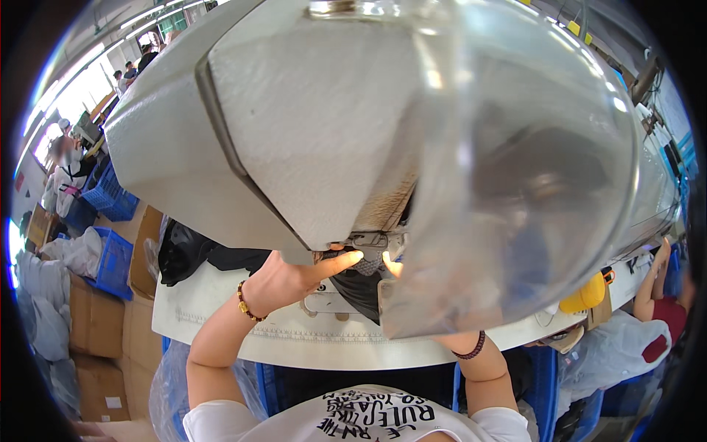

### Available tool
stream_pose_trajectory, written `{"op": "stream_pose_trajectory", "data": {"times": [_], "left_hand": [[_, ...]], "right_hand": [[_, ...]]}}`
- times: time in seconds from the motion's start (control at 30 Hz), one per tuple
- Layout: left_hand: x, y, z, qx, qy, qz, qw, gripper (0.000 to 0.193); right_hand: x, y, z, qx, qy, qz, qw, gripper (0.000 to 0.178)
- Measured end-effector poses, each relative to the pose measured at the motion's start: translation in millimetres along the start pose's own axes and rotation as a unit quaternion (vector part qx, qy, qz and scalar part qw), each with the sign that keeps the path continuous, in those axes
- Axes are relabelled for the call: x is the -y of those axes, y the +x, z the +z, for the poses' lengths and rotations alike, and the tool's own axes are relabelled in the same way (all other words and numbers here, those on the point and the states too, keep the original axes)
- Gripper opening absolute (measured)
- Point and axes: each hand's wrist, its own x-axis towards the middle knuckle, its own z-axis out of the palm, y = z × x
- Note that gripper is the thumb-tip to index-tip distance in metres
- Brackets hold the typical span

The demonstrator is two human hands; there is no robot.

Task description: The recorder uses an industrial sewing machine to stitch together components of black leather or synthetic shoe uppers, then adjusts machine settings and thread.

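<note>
A large pale grey sewing machine head (317, 110) fills the upper middle, very close. Under its presser foot (366, 241) lies a piece of black fabric (357, 295), with a dark textured part at the foot. My left hand (283, 283) closes on the fabric from the left, its index finger stretched along the foot and its other fingers partly hidden. From the right, my right hand (393, 265) meets the same spot with a fingertip. Most of that hand is hidden behind a clear plastic shield (515, 243), so its grip does not show.
More black cloth (191, 250) lies left on the white machine table (221, 324). Blue crates (112, 261) and cardboard boxes (96, 317) stand on the left. To the right are a yellow object (583, 293), a plastic bag (615, 346) and another person's arm (649, 283).
</note>
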Motion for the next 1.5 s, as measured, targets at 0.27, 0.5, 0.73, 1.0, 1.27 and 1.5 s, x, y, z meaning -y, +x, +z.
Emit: {"op": "stream_pose_trajectory", "data": {"times": [0.27, 0.5, 0.73, 1.0, 1.27, 1.5], "left_hand": [[26, 2, 2, -0.052, -0.019, 0.073, 0.996, 0.053], [1, 5, -16, -0.018, 0.088, 0.039, 0.995, 0.034], [-45, 9, -3, -0.097, 0.163, 0.058, 0.98, 0.03], [-46, 6, 6, -0.066, 0.229, 0.065, 0.969, 0.024], [-49, 8, 5, -0.073, 0.24, 0.116, 0.961, 0.028], [-40, 4, -1, -0.077, 0.22, 0.093, 0.968, 0.022]], "right_hand": [[13, -6, 7, 0.066, 0.168, 0.155, 0.971, 0.018], [3, 2, 11, -0.028, 0.182, 0.094, 0.978, 0.011], [5, 12, 3, -0.065, 0.193, 0.096, 0.974, 0.009], [2, 13, -2, -0.025, 0.271, 0.14, 0.952, 0.014], [6, 10, 4, -0.002, 0.202, 0.07, 0.977, 0.013], [18, -3, 6, 0.068, 0.199, 0.14, 0.968, 0.041]]}}
